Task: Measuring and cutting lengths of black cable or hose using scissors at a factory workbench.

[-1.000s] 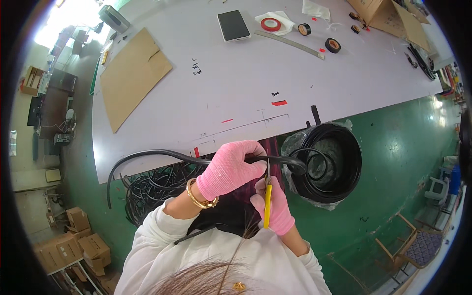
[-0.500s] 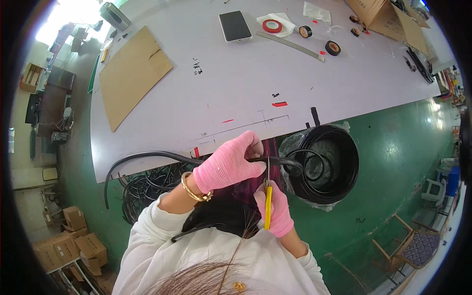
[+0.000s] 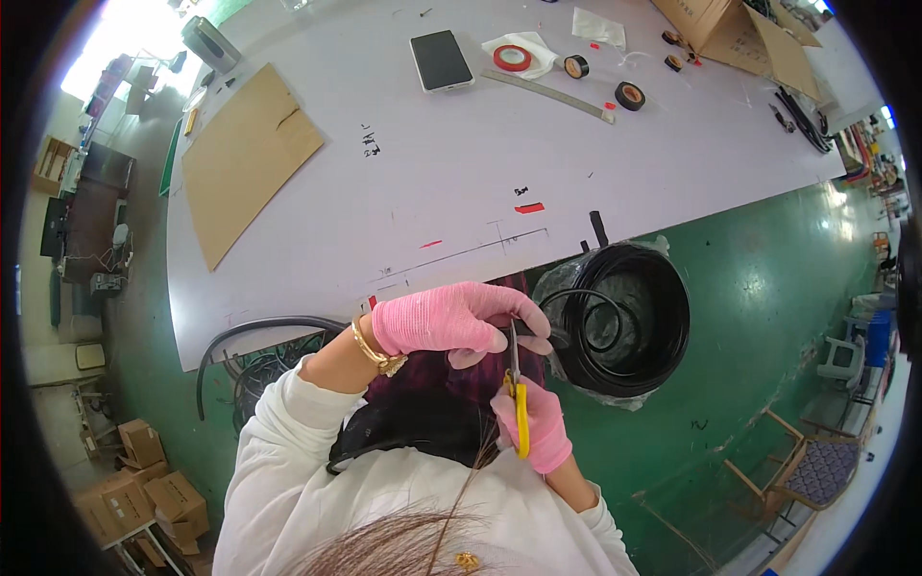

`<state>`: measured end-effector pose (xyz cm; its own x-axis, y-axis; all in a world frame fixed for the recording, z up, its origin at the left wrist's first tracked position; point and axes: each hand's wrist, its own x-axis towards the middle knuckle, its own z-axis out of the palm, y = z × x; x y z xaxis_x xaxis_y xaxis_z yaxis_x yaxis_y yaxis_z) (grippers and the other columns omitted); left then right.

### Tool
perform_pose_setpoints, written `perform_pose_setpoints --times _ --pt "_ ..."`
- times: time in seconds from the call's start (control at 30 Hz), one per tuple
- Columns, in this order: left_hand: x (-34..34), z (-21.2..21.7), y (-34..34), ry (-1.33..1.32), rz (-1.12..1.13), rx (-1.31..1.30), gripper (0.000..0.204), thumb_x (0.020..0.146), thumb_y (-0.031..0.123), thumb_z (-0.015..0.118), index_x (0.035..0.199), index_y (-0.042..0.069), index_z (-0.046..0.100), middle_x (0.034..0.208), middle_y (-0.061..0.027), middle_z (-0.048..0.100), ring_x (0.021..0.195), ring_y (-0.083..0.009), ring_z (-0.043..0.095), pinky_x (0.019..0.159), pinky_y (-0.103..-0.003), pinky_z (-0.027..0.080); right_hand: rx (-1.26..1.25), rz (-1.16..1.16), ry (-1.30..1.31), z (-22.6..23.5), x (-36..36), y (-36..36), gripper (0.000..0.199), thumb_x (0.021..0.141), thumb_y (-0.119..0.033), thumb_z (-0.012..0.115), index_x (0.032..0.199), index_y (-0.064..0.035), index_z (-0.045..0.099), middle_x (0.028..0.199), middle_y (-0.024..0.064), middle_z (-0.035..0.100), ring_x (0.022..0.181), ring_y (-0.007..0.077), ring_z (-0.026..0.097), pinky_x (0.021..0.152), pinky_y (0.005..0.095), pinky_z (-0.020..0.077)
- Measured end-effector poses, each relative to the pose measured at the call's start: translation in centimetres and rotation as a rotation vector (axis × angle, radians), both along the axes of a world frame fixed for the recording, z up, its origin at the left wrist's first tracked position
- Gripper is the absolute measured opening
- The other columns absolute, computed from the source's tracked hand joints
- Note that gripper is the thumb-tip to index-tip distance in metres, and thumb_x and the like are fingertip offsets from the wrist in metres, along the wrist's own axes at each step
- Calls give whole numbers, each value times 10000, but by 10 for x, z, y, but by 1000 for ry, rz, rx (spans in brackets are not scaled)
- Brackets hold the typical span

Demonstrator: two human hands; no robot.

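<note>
In a pink glove, my left hand (image 3: 442, 322) is closed round a black cable or tube near the table's front edge. A length of this black tube (image 3: 259, 324) curves out to the left and hangs over the edge. Scissors with yellow handles (image 3: 521, 420) are gripped in my right hand (image 3: 541, 427), also pink-gloved, below and right of the left. Their blades point up to the left fingertips, which hide most of the tube there. A large coil of black tube (image 3: 672, 322), partly wrapped in clear plastic, sits just right of both hands.
On the white table (image 3: 432, 182) lie a cardboard sheet (image 3: 250, 163), a dark-screened device (image 3: 442, 60), a steel ruler (image 3: 547, 94) and tape rolls (image 3: 629, 95). A cardboard box (image 3: 725, 34) stands far right. Loose black tubing (image 3: 264, 384) hangs below the left edge; a chair (image 3: 816, 470) is at right.
My left hand has shifted right along the tube, its fingers now over the scissors' tips. The tube stretch between hand and coil is mostly out of sight. The whole view has shifted slightly.
</note>
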<state>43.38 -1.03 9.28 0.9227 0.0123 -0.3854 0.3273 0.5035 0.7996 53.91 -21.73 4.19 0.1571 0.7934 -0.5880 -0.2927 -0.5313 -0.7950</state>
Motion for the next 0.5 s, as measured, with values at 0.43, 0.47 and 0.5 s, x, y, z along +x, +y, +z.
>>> perform_pose_setpoints --times 0.43,0.47,0.5 --pt "-173 83 -45 182 782 110 794 651 -96 432 1436 3 366 1071 -239 668 375 -69 387 354 -206 308 460 -2 -401 -74 34 31 323 739 -39 809 932 -68 552 760 24 619 641 141 572 621 264 484" --pt "-210 78 -57 340 966 274 765 662 -87 435 1417 29 410 1026 -221 675 380 -73 406 353 -202 325 473 32 -390 -62 29 43 323 739 -39 809 932 -68 552 760 24 619 641 141 572 621 264 484" --pt "-256 67 -72 467 1069 410 718 684 -77 428 1390 49 457 1007 -196 682 373 -62 389 349 -192 313 555 43 -403 -30 14 59 300 763 -43 792 917 -48 534 756 27 590 653 139 565 621 256 470"
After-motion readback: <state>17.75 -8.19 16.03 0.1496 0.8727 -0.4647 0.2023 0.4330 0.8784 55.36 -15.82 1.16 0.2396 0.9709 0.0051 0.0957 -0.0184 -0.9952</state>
